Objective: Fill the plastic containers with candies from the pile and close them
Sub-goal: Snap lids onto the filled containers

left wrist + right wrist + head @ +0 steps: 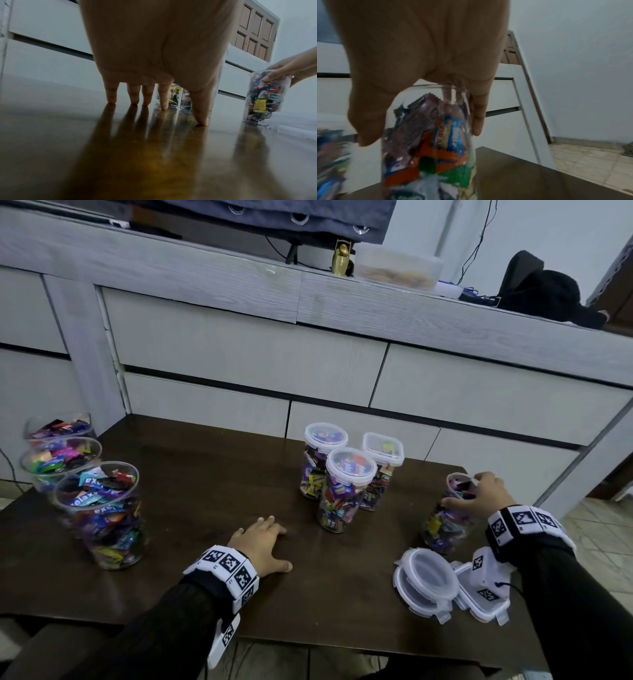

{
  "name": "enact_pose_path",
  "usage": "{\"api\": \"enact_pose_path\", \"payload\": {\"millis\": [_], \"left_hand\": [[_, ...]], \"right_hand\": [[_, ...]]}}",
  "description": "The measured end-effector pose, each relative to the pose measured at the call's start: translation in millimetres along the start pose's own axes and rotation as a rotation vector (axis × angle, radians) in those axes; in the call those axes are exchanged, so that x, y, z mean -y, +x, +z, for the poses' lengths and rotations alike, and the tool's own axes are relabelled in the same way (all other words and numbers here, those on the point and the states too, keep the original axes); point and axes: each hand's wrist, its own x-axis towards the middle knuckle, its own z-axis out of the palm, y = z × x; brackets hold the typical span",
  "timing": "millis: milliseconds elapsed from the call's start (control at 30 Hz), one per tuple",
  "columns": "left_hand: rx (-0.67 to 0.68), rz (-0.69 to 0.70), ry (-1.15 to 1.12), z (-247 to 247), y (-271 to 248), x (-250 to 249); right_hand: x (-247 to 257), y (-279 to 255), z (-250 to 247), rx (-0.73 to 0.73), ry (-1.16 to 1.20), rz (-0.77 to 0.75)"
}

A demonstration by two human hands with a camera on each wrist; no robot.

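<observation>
A clear lidless container full of candies (447,518) (264,97) (429,136) stands at the table's right. My right hand (479,496) (423,83) grips its rim from above, thumb on one side and fingers on the other. My left hand (263,546) (154,67) rests flat on the dark table (212,508), fingers straight, holding nothing. Three closed containers of candies (346,470) stand at the table's middle back. Several loose white lids (428,580) lie near the front right edge. Three open containers of candies (99,508) stand at the left.
A grey drawer unit (239,354) runs close behind the table. On its top are a food box (397,266), a gold object (340,256) and a black bag (544,289). Tiled floor (599,542) lies past the table's right edge.
</observation>
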Motion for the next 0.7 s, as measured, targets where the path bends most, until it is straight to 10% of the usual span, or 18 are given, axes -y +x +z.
{"api": "enact_pose_path", "payload": {"millis": [500, 700], "left_hand": [[-0.148, 0.105, 0.008, -3.5, -14.6, -1.3], [-0.138, 0.424, -0.539, -13.3, -19.3, -12.6]], "right_hand": [[99.6, -103.9, 23.0, 0.284, 0.115, -0.609], [141.4, -136.7, 40.6, 0.35, 0.202, -0.832]]}}
